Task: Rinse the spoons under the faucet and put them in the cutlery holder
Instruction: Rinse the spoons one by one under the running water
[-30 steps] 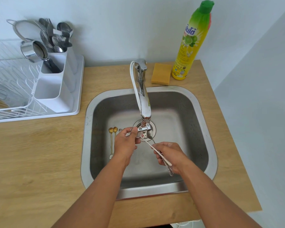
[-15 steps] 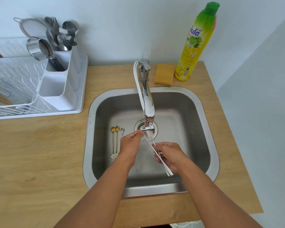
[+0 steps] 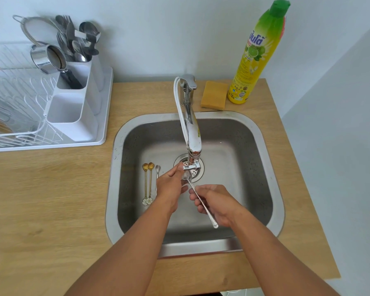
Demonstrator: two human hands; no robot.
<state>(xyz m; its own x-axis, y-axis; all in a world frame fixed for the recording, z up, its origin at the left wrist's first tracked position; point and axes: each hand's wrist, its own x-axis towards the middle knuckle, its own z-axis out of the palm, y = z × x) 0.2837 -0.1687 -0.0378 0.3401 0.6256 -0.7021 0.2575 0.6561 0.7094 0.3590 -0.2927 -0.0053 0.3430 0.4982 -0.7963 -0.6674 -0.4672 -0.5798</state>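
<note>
My right hand (image 3: 217, 205) curls its fingers around the handle of a silver spoon (image 3: 199, 199), whose bowl sits just under the faucet (image 3: 191, 133) spout. My left hand (image 3: 171, 184) reaches to that bowl with its fingertips; I cannot tell whether they pinch it, since the spout's small lever covers them. Any running water is hard to make out. Left of my left hand, two gold spoons (image 3: 147, 180) and a small silver spoon (image 3: 157, 169), partly hidden by my wrist, lie in the sink (image 3: 265, 167). Far up and left stands the white cutlery holder (image 3: 77, 107), already holding utensils.
</note>
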